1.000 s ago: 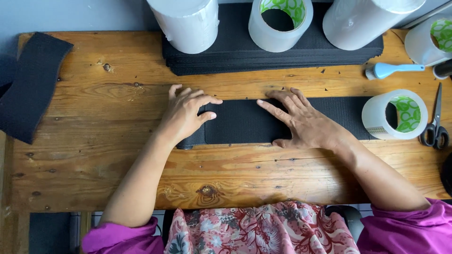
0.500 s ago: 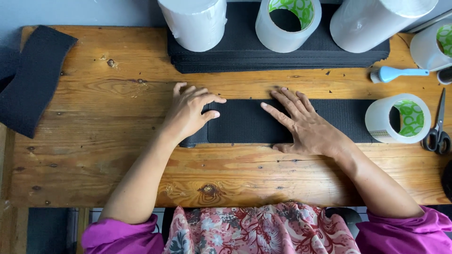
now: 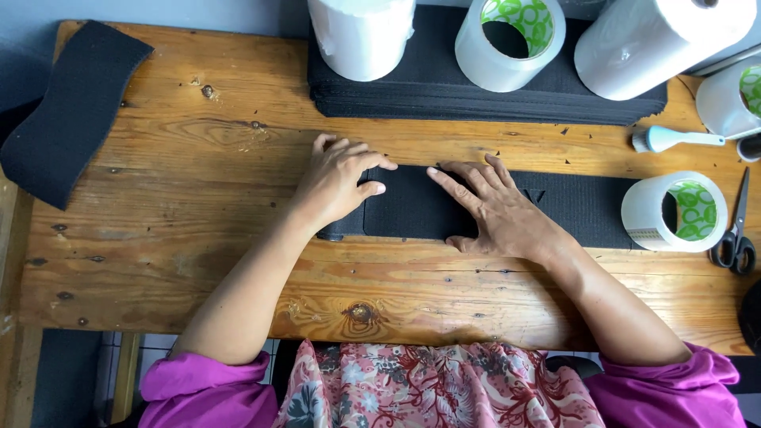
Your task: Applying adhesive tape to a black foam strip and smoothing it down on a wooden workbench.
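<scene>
A long black fabric strip lies flat across the middle of the wooden table. My left hand rests palm down on the strip's left end, fingers spread. My right hand lies flat on the strip just to the right, fingers pointing left toward the other hand. Neither hand grips anything. A white tape roll with a green inner label stands on the strip's right end.
A stack of black strips lies at the back, bearing white rolls and a tape roll. Another black strip hangs over the left edge. A blue-handled brush and scissors lie at the right.
Both hands have stayed flat on the strip, with the right hand slid slightly left. The view has shifted a little.
</scene>
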